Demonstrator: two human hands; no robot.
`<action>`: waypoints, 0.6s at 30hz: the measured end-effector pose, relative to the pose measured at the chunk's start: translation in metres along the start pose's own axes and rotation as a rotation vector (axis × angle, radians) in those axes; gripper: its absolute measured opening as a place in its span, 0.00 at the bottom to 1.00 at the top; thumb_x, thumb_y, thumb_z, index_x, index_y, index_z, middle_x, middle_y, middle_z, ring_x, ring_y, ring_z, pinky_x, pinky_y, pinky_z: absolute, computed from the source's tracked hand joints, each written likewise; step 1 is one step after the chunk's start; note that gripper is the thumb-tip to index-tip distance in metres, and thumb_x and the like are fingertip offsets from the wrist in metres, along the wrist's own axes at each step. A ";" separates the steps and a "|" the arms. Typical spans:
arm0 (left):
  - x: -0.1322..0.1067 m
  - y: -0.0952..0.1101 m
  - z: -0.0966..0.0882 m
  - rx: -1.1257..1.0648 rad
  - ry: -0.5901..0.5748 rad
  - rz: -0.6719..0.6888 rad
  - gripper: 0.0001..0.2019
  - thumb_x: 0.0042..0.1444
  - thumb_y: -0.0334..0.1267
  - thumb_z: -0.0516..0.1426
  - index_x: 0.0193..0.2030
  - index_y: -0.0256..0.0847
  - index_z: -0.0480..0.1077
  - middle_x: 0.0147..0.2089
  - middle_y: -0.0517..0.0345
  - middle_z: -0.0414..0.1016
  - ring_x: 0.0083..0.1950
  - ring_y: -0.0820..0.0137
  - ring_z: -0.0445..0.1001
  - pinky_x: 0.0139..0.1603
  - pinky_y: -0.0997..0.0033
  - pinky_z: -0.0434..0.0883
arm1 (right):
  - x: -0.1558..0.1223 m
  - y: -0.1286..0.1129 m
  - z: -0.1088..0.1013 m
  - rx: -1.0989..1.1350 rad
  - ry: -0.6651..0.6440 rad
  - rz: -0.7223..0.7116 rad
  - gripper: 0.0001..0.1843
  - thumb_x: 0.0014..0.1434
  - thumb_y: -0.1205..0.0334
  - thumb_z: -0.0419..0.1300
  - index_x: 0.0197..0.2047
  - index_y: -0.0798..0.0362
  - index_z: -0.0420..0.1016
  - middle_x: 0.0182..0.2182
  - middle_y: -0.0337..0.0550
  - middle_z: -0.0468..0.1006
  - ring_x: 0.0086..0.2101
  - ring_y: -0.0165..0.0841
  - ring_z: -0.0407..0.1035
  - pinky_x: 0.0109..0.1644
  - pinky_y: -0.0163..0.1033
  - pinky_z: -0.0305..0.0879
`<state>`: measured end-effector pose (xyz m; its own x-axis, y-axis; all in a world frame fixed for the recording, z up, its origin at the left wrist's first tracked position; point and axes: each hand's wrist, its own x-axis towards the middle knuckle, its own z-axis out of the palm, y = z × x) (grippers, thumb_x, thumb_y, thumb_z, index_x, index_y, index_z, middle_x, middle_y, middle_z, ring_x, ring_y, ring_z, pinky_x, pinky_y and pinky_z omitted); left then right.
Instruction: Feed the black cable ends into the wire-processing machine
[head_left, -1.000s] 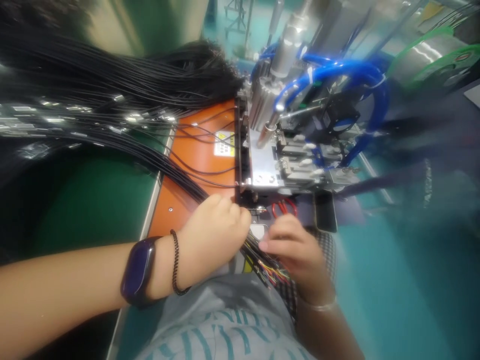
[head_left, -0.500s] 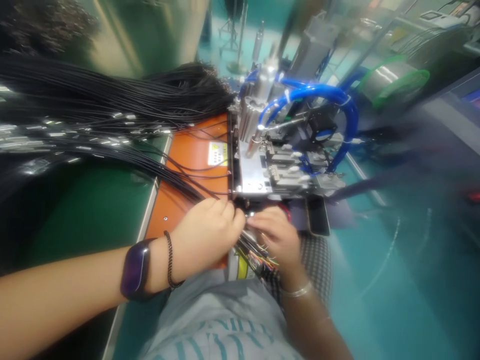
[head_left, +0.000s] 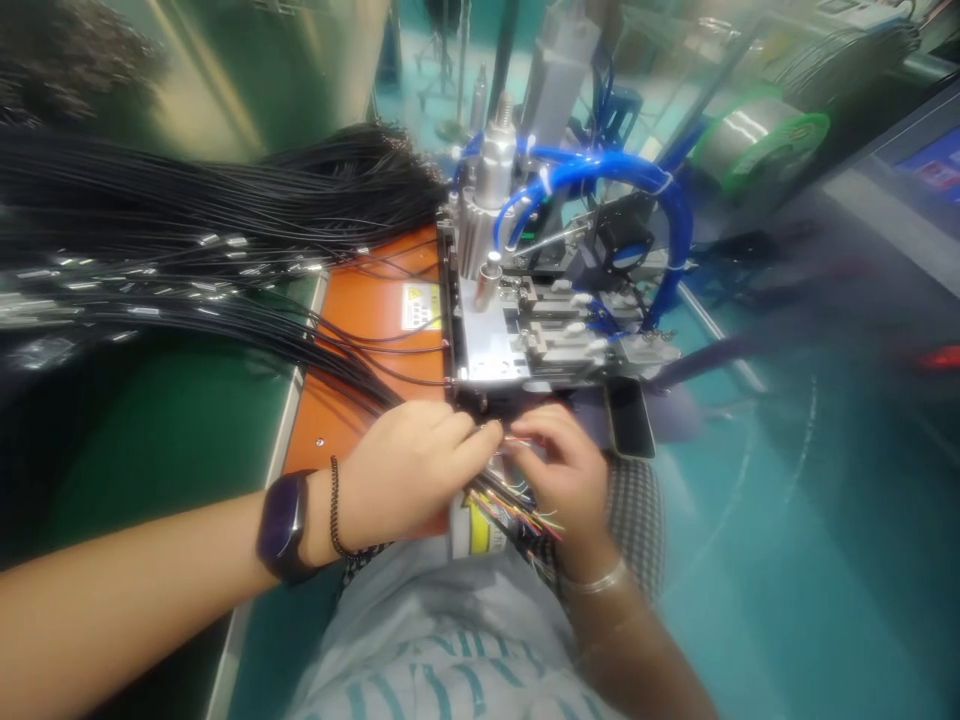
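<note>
My left hand (head_left: pixel 416 470) is closed around a black cable, thumb and index finger pinched near its end. Facing it, my right hand (head_left: pixel 566 470) is closed in a pinch on the thin coloured wires (head_left: pixel 517 439) that come out of that end. Below my hands lies a bundle of cable ends with bare coloured wires (head_left: pixel 525 510), red, yellow and white among them. The black cables (head_left: pixel 341 365) run in from the left, under my left hand, across an orange panel (head_left: pixel 337 415). The cable inside my left fist is mostly hidden.
A metal machine with cylinders (head_left: pixel 495 175) and looped blue air tubes (head_left: pixel 682 220) stands just beyond my hands. A phone (head_left: pixel 630 415) lies to the right. Heaped black cables (head_left: pixel 247 195) cover the left side. A green-rimmed spool (head_left: pixel 757 140) stands back right.
The machine and panel sit slightly further left in view. My right fingertips have shifted a little, and reddish wires now show between my hands. The loose wire ends are spread more visibly.
</note>
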<state>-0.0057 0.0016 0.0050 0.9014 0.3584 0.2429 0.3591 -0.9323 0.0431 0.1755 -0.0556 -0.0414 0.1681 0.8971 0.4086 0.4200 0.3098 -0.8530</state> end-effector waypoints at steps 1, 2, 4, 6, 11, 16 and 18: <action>-0.001 0.000 0.000 -0.014 0.006 -0.030 0.17 0.53 0.32 0.51 0.50 0.33 0.65 0.35 0.52 0.72 0.35 0.64 0.70 0.32 0.64 0.67 | -0.001 -0.001 -0.002 -0.019 0.011 -0.008 0.07 0.54 0.70 0.62 0.35 0.48 0.75 0.31 0.39 0.75 0.35 0.34 0.68 0.40 0.42 0.66; -0.002 0.000 0.001 -0.025 0.007 -0.065 0.15 0.53 0.31 0.51 0.48 0.33 0.66 0.37 0.51 0.72 0.37 0.64 0.71 0.33 0.65 0.67 | -0.001 -0.002 -0.004 -0.045 0.010 -0.018 0.07 0.54 0.70 0.62 0.35 0.48 0.75 0.31 0.39 0.75 0.35 0.35 0.69 0.40 0.42 0.66; -0.003 0.002 0.005 -0.032 0.006 -0.129 0.12 0.53 0.29 0.51 0.45 0.34 0.67 0.37 0.52 0.72 0.38 0.64 0.70 0.34 0.65 0.66 | -0.003 -0.005 -0.007 -0.109 -0.005 -0.026 0.08 0.55 0.70 0.61 0.37 0.48 0.75 0.32 0.40 0.76 0.36 0.35 0.69 0.40 0.43 0.66; -0.003 0.004 0.010 -0.024 0.002 -0.173 0.08 0.54 0.30 0.51 0.41 0.36 0.67 0.34 0.54 0.70 0.36 0.64 0.69 0.33 0.64 0.65 | -0.005 -0.007 -0.008 -0.168 -0.018 -0.042 0.09 0.55 0.69 0.61 0.40 0.47 0.75 0.33 0.41 0.77 0.36 0.35 0.69 0.40 0.44 0.66; -0.001 0.006 0.018 0.011 0.072 -0.227 0.06 0.59 0.33 0.49 0.34 0.38 0.66 0.30 0.57 0.68 0.32 0.67 0.67 0.31 0.65 0.62 | -0.010 -0.006 -0.005 -0.241 -0.066 -0.159 0.07 0.56 0.69 0.61 0.37 0.48 0.76 0.31 0.40 0.78 0.34 0.35 0.69 0.41 0.45 0.65; 0.001 0.005 0.020 0.024 0.107 -0.221 0.08 0.60 0.34 0.49 0.32 0.38 0.65 0.29 0.57 0.67 0.31 0.68 0.65 0.30 0.66 0.60 | -0.008 -0.008 -0.003 -0.222 -0.055 0.054 0.02 0.57 0.63 0.61 0.34 0.49 0.76 0.31 0.41 0.78 0.35 0.36 0.69 0.41 0.44 0.65; 0.001 0.004 0.020 0.024 0.108 -0.210 0.07 0.60 0.34 0.49 0.31 0.38 0.64 0.28 0.57 0.66 0.30 0.68 0.64 0.30 0.66 0.59 | -0.006 -0.011 -0.002 -0.195 -0.035 0.093 0.03 0.58 0.63 0.61 0.35 0.49 0.76 0.31 0.41 0.77 0.36 0.36 0.69 0.41 0.43 0.65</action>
<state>0.0016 -0.0010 -0.0138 0.7757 0.5362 0.3329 0.5430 -0.8358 0.0811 0.1721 -0.0648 -0.0340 0.1849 0.9304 0.3165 0.5693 0.1610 -0.8062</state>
